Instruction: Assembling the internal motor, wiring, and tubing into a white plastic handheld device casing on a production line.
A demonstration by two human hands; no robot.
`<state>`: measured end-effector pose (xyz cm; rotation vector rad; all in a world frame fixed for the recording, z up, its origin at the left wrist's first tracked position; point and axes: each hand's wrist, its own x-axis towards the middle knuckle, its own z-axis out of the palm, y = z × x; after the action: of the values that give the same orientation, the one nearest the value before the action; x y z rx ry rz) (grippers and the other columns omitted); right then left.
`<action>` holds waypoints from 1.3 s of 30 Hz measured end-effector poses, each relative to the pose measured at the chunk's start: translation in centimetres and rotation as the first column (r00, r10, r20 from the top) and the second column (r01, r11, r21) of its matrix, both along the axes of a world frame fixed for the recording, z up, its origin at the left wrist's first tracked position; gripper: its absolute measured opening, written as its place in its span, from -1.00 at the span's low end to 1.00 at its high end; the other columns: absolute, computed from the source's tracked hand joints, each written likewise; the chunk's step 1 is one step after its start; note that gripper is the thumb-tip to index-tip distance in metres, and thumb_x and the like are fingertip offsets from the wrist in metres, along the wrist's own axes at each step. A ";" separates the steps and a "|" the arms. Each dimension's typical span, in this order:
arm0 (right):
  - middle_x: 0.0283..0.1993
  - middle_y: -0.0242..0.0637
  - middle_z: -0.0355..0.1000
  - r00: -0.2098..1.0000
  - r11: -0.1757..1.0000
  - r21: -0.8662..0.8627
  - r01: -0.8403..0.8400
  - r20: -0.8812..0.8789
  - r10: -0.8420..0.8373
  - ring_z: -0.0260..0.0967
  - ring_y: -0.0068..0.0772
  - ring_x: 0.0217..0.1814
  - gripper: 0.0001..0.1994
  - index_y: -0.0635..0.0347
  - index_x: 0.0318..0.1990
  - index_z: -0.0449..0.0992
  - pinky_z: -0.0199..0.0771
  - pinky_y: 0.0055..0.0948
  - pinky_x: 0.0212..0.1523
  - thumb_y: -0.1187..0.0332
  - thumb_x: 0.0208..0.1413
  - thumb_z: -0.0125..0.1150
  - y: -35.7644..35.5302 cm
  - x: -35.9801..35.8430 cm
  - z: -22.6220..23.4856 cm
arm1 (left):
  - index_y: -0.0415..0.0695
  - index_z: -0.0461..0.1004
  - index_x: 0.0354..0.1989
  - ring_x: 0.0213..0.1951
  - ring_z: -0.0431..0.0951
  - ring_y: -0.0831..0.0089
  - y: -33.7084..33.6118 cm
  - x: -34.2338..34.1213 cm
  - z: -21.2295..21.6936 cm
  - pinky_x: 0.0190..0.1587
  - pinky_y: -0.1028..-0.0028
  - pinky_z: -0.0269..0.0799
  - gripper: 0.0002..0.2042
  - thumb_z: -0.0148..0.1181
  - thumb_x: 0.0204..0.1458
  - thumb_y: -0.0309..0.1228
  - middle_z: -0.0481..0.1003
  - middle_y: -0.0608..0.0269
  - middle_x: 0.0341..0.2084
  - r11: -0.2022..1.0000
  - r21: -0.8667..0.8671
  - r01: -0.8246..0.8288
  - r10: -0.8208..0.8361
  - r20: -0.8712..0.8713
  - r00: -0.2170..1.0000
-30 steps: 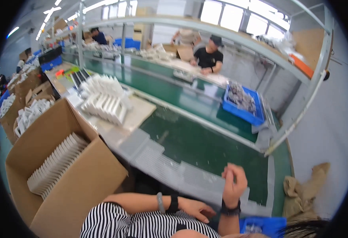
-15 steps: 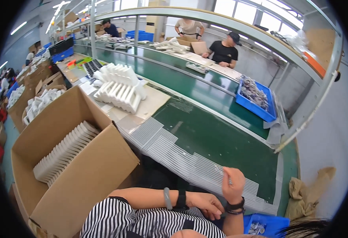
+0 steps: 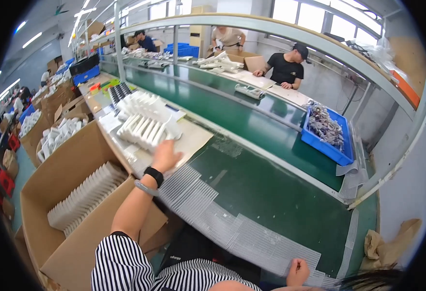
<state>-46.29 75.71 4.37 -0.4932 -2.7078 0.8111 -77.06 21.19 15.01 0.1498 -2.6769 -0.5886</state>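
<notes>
My left hand (image 3: 167, 156), slightly smeared, reaches forward to the near edge of a stack of white moulded plastic parts (image 3: 147, 121) on the bench. Its thumb and fingers look apart, and I see nothing held in them; whether they touch the parts I cannot tell. At the bench's front edge on the right, my right hand (image 3: 297, 272) is closed with its fingers curled. Anything inside it is hidden. Beside my left arm stands an open cardboard box (image 3: 111, 225) holding a row of similar white parts (image 3: 84, 196).
Clear ribbed strips (image 3: 242, 228) run along the front of the green bench (image 3: 271, 194). A blue tray (image 3: 329, 133) of small parts stands beyond the rail. Shelf posts (image 3: 394, 160) rise at right. A person in black (image 3: 285, 68) sits across the line.
My left hand has swung from beside my right wrist out to the white parts. My right hand has dropped lower, toward the bench's front edge. The view has shifted a little.
</notes>
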 end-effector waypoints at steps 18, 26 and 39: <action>-0.41 -0.37 0.48 0.966 0.865 -0.495 0.083 0.255 0.053 0.42 -0.44 -0.37 -0.77 0.18 -0.08 0.59 0.44 -0.35 -0.33 0.23 0.29 0.19 4.6 2.5 -10.1 | -0.23 0.41 -0.11 -0.10 0.61 -0.07 -4.0 -7.3 -3.9 -0.13 0.12 0.59 -0.82 0.11 0.12 -0.51 0.45 -0.13 -0.07 0.723 -0.371 -0.583 0.617 -0.033 0.787; -0.37 -0.36 0.48 0.963 0.663 -0.746 0.056 0.216 0.162 0.41 -0.41 -0.31 -0.78 0.15 -0.11 0.58 0.44 -0.35 -0.28 0.20 0.27 0.24 3.6 1.8 -6.8 | -0.18 0.45 -0.07 -0.24 0.60 -0.09 -0.7 -4.6 -2.4 -0.21 0.06 0.53 -0.76 0.12 0.06 -0.50 0.51 -0.07 -0.19 0.808 -0.399 -0.434 0.371 -0.228 0.900; -0.52 -0.38 0.40 0.977 0.949 -0.297 0.105 -0.150 -0.155 0.28 -0.52 -0.49 -0.82 0.19 -0.23 0.62 0.39 -0.43 -0.42 0.27 0.19 0.31 -2.1 -0.6 2.9 | -0.07 0.46 0.08 -0.24 0.52 0.31 18.4 6.9 -0.5 -0.25 0.25 0.32 -0.49 0.40 -0.12 -0.30 0.50 0.31 -0.37 0.841 -0.431 0.328 -0.362 0.002 0.932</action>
<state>-46.86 73.57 7.24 -0.6265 -2.3830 1.1606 -70.20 39.62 14.46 -0.4801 -2.6937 -0.0879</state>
